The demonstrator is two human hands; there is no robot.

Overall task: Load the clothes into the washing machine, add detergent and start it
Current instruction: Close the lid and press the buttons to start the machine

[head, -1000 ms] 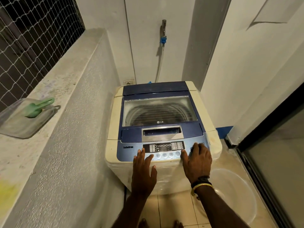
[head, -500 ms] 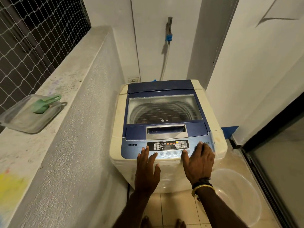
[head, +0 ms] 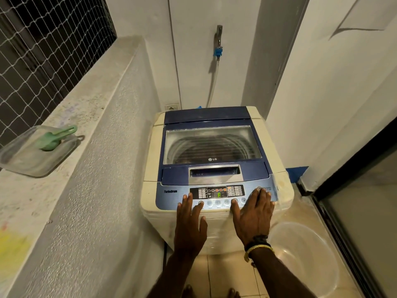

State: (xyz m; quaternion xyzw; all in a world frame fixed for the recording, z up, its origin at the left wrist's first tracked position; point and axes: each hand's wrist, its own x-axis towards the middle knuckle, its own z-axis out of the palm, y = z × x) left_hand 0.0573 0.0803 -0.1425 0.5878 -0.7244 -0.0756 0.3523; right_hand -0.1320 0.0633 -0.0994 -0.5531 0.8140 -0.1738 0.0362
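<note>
With the washing machine (head: 217,168) against the back wall, lid down and display lit, both hands lie flat with fingers extended, holding nothing: steady the left hand (head: 190,224) on the panel edge and press one button squarely with the right hand (head: 253,214).

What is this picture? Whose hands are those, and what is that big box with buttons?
The camera sits on a person's head, looking down, so you see their own hands. The big box is a washer with its lid closed. Both hands lie flat on the button panel: the left hand near its left buttons, the right hand reaching the power button. Neither holds anything. A green letter glows on the display. On the ledge sits a clear tub with a green scoop. A clear basin stands on the floor.
</note>
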